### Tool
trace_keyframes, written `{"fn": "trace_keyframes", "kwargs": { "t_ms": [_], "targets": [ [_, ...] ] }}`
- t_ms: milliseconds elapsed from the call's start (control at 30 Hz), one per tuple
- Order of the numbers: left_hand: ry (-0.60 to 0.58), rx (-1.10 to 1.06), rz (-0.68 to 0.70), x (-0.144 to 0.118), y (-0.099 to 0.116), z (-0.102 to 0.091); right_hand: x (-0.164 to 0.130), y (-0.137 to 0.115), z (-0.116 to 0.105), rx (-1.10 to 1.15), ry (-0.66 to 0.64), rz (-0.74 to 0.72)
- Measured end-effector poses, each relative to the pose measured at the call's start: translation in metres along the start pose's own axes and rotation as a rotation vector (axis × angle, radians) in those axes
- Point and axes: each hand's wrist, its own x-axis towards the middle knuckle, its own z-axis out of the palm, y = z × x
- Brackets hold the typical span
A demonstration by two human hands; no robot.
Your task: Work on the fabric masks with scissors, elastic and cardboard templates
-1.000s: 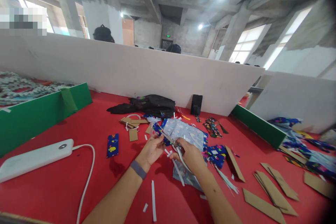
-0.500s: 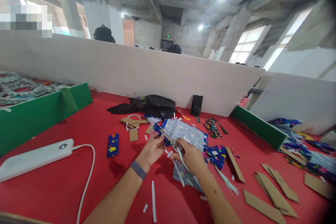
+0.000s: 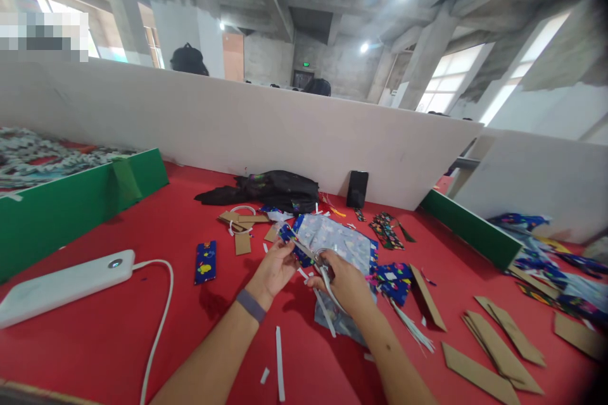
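The red table (image 3: pixel 166 221) and everything on it look practically unchanged from half a second ago: one pale-backed cloth sheet (image 3: pixel 337 234) under and beyond the right hand (image 3: pixel 346 278), and one white power bank (image 3: pixel 66 291) well to the left of both hands. The right hand curls around the handles of one pair of scissors (image 3: pixel 308 252), while the left hand (image 3: pixel 275 272), thumb and fingers narrowly pinched, holds one small blue patterned piece (image 3: pixel 286 233) at the blades, just beyond its fingertips.
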Motion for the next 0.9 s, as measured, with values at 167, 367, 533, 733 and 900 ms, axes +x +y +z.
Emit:
{"fn": "trace_keyframes", "kwargs": {
  "t_ms": [167, 367, 533, 733, 900],
  "targets": [
    [0.017, -0.002, -0.004, 0.0000, -0.0016, -0.0014, 0.0000, 0.0005, 0.0009, 0.020, -0.009, 0.010],
    [0.012, -0.004, -0.006, -0.0021, 0.0000, 0.0010, 0.0006, -0.0014, 0.0000, 0.043, -0.023, 0.027],
    [-0.005, -0.003, -0.008, -0.0030, 0.0007, 0.0029, 0.0006, -0.0031, -0.0020, 0.060, -0.035, 0.054],
    [-0.017, -0.008, -0.013, -0.0023, 0.0010, 0.0027, 0.0001, -0.0012, -0.0018, 0.019, -0.006, 0.022],
    [-0.034, -0.011, -0.013, -0.0027, 0.0015, 0.0037, 0.0004, -0.0004, -0.0008, -0.014, 0.010, 0.014]
  ]
}}
